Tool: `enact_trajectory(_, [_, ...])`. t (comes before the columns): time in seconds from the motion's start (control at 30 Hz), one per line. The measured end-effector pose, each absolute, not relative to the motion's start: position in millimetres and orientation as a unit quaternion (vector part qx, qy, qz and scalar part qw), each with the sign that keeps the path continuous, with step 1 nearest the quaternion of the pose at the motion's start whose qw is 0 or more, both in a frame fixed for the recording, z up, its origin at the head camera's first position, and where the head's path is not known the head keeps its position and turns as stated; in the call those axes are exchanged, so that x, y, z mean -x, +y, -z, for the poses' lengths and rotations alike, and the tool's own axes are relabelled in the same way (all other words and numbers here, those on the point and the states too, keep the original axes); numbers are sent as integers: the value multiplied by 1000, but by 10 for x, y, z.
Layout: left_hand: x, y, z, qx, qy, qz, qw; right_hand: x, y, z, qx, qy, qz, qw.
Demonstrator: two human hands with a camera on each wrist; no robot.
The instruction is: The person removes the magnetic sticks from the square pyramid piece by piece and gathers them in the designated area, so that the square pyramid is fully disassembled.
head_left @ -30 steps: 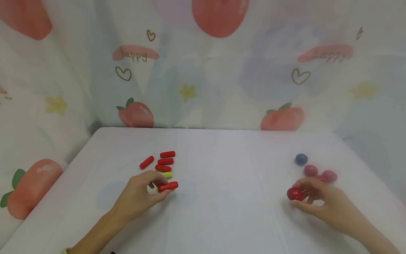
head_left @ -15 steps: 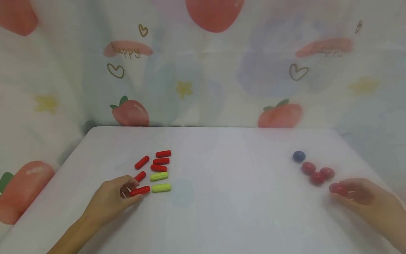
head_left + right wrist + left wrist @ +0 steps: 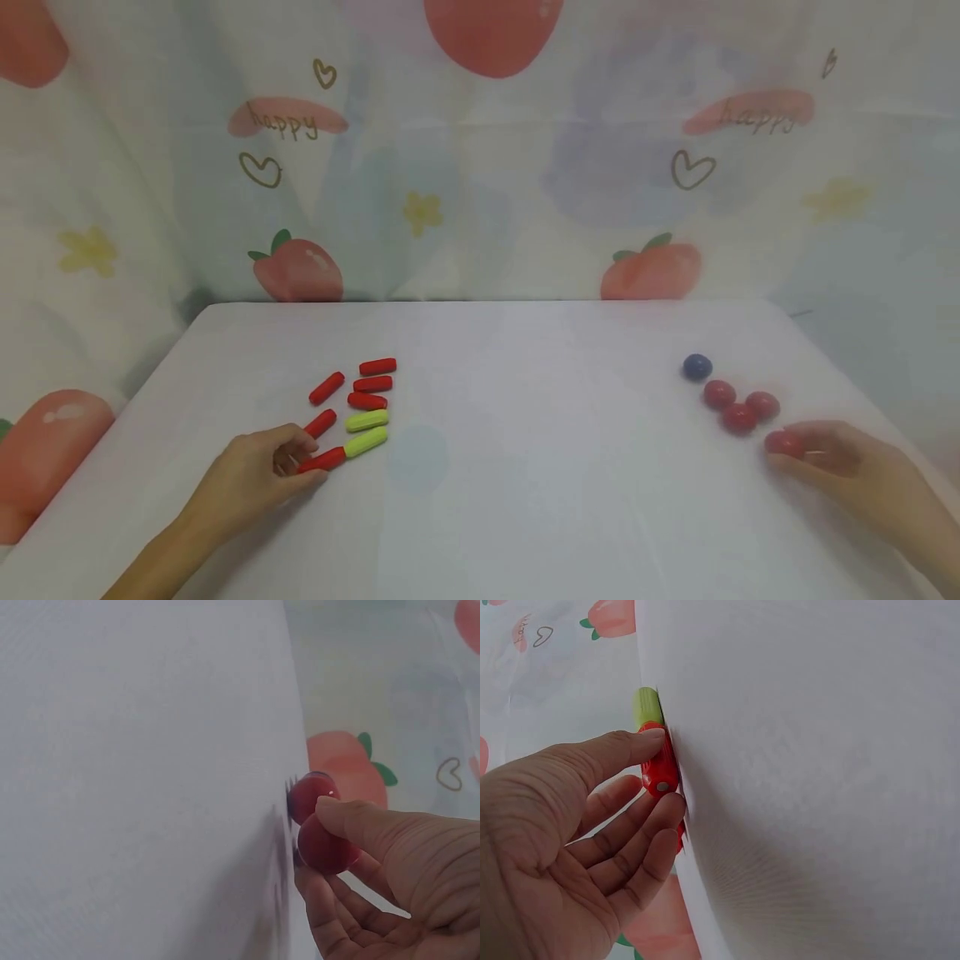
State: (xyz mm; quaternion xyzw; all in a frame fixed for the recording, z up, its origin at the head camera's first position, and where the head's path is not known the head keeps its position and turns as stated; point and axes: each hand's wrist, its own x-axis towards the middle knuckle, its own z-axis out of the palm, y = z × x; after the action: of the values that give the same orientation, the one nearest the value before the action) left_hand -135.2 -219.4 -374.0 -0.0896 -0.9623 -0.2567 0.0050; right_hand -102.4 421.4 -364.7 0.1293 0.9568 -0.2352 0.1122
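My left hand [image 3: 258, 475] pinches a red capsule [image 3: 323, 459] between thumb and fingers on the white table [image 3: 525, 500]; in the left wrist view the red capsule [image 3: 660, 766] lies end to end with a green capsule [image 3: 646, 706]. That green capsule [image 3: 365, 441] lies just right of it. My right hand [image 3: 840, 471] holds a red ball [image 3: 782, 442] at its fingertips, low over the table; the right wrist view shows this red ball [image 3: 324, 846] under the thumb.
Several more red capsules [image 3: 371, 384] and a second green capsule [image 3: 367, 420] lie beyond the left hand. A blue ball [image 3: 697, 366] and three red balls [image 3: 738, 417] sit beyond the right hand. A fruit-print curtain [image 3: 480, 167] backs the table.
My left hand drew the red capsule left and down beside the green one. My right hand carried the red ball rightward to just below the cluster of balls.
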Motion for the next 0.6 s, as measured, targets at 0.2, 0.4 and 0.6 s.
enact_trajectory(0.2, [1371,-2161,3740,94,-961,262,2,1079,4247,3697,-132,957,237,104])
enact_trajectory(0.4, [1398,-2100,3718,80,-966,246,-17,1064,4368,3742,-154,952,232,124])
enact_trajectory(0.6, [1345,-2053,3569,84,-967,240,25,992,4365,3608,-208,950,211,101])
